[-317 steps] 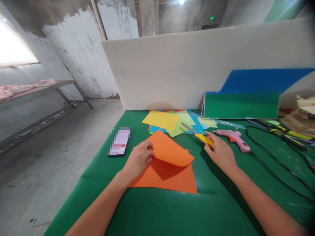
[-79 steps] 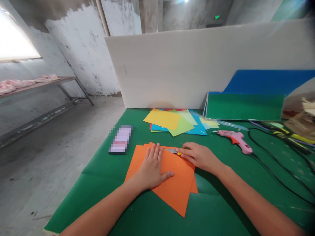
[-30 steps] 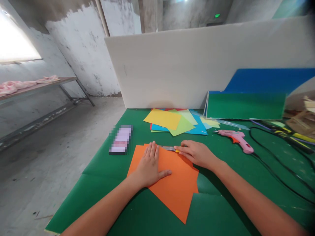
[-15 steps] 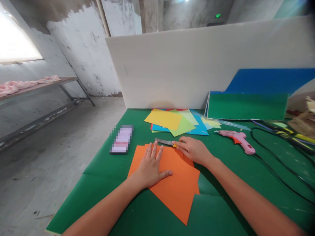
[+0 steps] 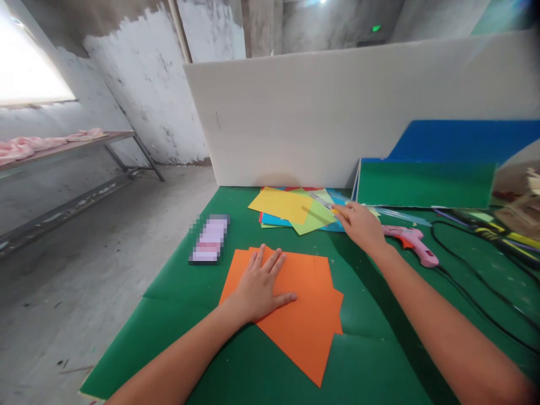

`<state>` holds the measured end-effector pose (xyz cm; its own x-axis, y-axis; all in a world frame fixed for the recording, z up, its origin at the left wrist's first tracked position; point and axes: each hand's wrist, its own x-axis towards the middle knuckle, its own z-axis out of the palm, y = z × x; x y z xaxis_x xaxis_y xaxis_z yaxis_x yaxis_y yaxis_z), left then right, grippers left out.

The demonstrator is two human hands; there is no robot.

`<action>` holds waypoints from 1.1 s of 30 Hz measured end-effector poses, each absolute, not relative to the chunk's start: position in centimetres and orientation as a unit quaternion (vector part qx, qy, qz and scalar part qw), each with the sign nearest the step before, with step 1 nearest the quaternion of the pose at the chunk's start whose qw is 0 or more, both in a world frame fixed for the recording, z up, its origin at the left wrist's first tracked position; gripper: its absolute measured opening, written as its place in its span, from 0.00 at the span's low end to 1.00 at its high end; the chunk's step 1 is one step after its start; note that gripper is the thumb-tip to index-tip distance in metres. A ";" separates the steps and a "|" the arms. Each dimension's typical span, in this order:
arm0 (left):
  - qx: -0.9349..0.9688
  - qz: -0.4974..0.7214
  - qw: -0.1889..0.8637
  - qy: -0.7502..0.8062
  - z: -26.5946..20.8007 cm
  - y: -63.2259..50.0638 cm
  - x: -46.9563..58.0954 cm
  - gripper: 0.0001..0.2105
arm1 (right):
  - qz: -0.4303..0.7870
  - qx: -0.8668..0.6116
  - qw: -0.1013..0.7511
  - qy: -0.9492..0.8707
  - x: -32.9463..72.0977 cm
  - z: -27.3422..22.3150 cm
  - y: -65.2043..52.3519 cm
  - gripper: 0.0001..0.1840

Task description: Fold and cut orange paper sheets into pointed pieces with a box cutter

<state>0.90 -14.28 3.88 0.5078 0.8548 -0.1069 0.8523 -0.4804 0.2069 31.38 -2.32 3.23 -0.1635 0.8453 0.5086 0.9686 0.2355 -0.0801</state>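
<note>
Two overlapping sheets of orange paper point(image 5: 312, 315) lie on the green table top point(image 5: 169, 337). My left hand point(image 5: 261, 287) presses flat on the left part of the upper sheet, fingers spread. Farther back and to the right, my right hand point(image 5: 360, 222) grips a utility knife point(image 5: 324, 202) by its yellow handle, most of which the fingers hide. Its blade points left, above a pile of coloured paper: a yellow sheet point(image 5: 280, 205) and a light green sheet point(image 5: 310, 222) on top, blue and red ones below.
A blurred-out phone-like object point(image 5: 210, 239) lies at left. To the right are a pink glue gun point(image 5: 413, 242), its black cable point(image 5: 468, 289), and tools point(image 5: 502, 236). A green board point(image 5: 426, 183), a blue board point(image 5: 464, 138) and a white panel point(image 5: 287, 118) stand behind.
My right hand has lifted the utility knife off the orange paper's back edge and carried it back and to the right, over the coloured pile. My left hand stays on the orange paper.
</note>
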 end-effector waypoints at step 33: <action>0.870 0.030 0.069 0.487 3.4 -13.7 -0.5 0.46 | 0.159 -0.557 0.184 -0.794 35.1 2.2 -12.4 0.30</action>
<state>-0.54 -13.74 3.43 0.5241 0.8515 -0.0151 0.8434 -0.5165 0.1481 35.05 -12.44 2.16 -0.3114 0.9434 0.1145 0.8263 0.3283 -0.4577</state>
